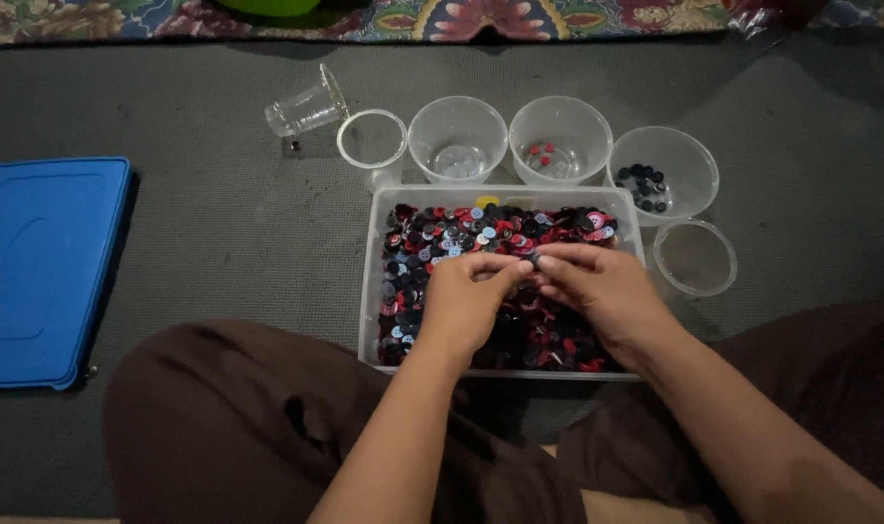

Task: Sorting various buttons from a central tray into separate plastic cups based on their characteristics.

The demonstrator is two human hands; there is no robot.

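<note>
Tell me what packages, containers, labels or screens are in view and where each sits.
No labels or screens.
Clear rectangular tub, centre, filled with red, black and blue buttons.
Blue rectangular lid, left, flat on the mat.
Five clear round containers behind and right of the tub.
Clear cup, tipped over, far left.

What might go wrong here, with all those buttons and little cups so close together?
A small dark button pinched between the left hand and right hand could slip back into the full tray and get lost among the others. The clear bowls stand crowded behind the tray, so a reaching arm might knock one over; one clear cup already lies tipped.
</note>
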